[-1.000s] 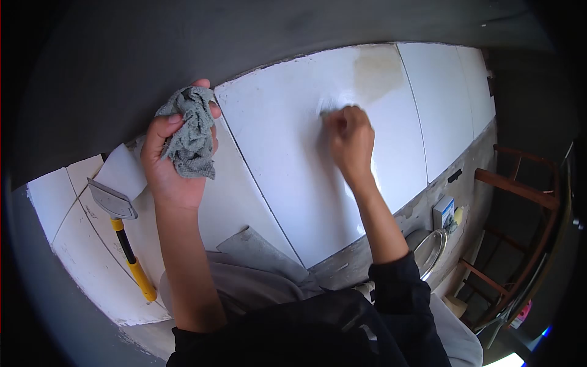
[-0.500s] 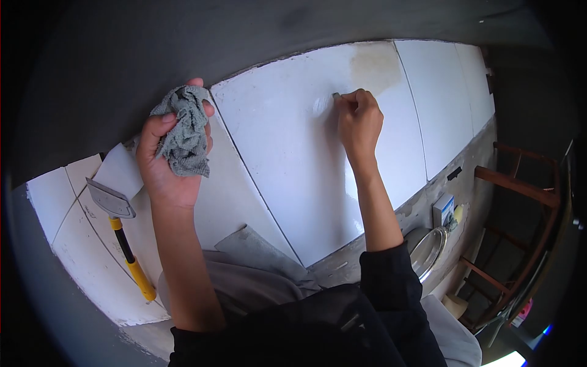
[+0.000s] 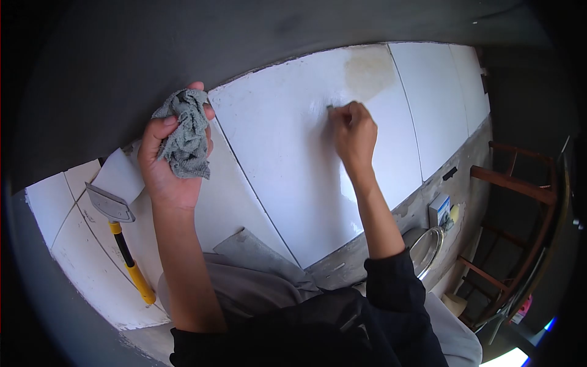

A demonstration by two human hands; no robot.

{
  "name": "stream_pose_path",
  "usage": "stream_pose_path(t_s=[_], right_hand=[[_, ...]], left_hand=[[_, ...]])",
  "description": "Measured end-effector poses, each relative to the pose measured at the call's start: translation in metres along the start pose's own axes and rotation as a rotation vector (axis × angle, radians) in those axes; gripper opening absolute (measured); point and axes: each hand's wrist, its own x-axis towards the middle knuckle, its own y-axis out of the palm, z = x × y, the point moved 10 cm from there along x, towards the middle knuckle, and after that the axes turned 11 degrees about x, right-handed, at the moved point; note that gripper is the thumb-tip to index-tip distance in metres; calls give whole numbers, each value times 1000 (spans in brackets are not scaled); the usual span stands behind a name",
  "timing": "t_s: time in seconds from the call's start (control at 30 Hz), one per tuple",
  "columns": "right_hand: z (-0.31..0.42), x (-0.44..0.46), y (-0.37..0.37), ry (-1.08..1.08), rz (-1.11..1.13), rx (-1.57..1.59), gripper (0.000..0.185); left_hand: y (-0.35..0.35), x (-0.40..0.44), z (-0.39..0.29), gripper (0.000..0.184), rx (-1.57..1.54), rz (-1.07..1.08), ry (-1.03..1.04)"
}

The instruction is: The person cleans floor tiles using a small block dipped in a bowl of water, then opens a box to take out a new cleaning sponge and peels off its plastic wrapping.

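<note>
A crumpled grey-green cloth (image 3: pixel 184 136) is held in my left hand (image 3: pixel 175 177), over the left part of the white tiles. My right hand (image 3: pixel 356 136) pinches a small dark piece (image 3: pixel 330 109) against the large white tile (image 3: pixel 275 128). A wet, shiny patch shows on the tile by its fingertips. Up and to the right of that hand, a beige stain (image 3: pixel 369 70) marks the same tile.
A scraper with a yellow and black handle (image 3: pixel 131 266) lies at the left beside a white sheet (image 3: pixel 119 176). Grey sandpaper-like sheet (image 3: pixel 251 248) rests near my knees. At the right are a metal basin (image 3: pixel 428 249), a small box (image 3: pixel 439 210) and a brown wooden frame (image 3: pixel 513 185).
My right hand moved up and right, then back down and left over the tile, still pinching the small piece. My left hand shifted slightly left with the cloth.
</note>
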Motion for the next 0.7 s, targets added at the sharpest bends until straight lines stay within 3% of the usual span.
stream_pose_path(t_s=[0.1, 0.17, 0.37, 0.5, 0.63, 0.7], right_hand=[[2, -24, 1, 95, 102, 36, 10], [2, 1, 3, -35, 14, 32, 9], [0, 64, 12, -23, -55, 4, 10], [7, 11, 11, -9, 56, 20, 10], [4, 68, 15, -96, -38, 2, 9], [3, 90, 15, 22, -52, 33, 8]], left_hand=[[4, -1, 1, 57, 12, -42, -12], [3, -2, 3, 57, 35, 2, -13], [0, -2, 1, 58, 35, -36, -12], [3, 1, 3, 58, 36, 39, -3], [2, -2, 5, 59, 42, 14, -17], [2, -1, 5, 56, 7, 34, -20]])
